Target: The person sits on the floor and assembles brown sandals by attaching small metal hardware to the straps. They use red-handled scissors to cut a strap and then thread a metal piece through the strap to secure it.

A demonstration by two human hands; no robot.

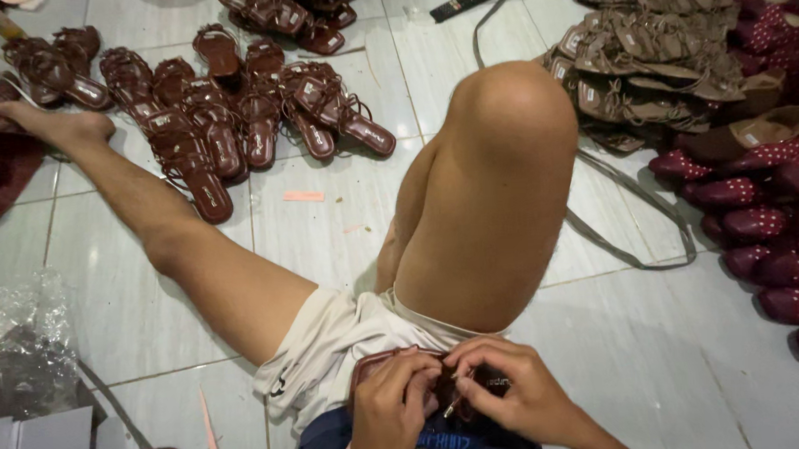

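I sit on a tiled floor with one leg stretched to the left and the other knee raised. In my lap lies a dark brown strappy sandal [382,364]. My left hand [390,406] grips its near edge, fingers curled over the straps. My right hand [518,387] pinches a strap near the sandal's middle, close to a small metal piece; what that piece is I cannot tell. Both hands touch the sandal and nearly meet above it.
Several brown strappy sandals [210,116] lie in rows at the upper left. A pile of tan sandals [650,56] and dark red dotted shoes [771,220] fills the right. A grey strap [633,199] loops over the tiles. Crumpled clear plastic [22,326] sits at the lower left, a black remote [462,1] at the top.
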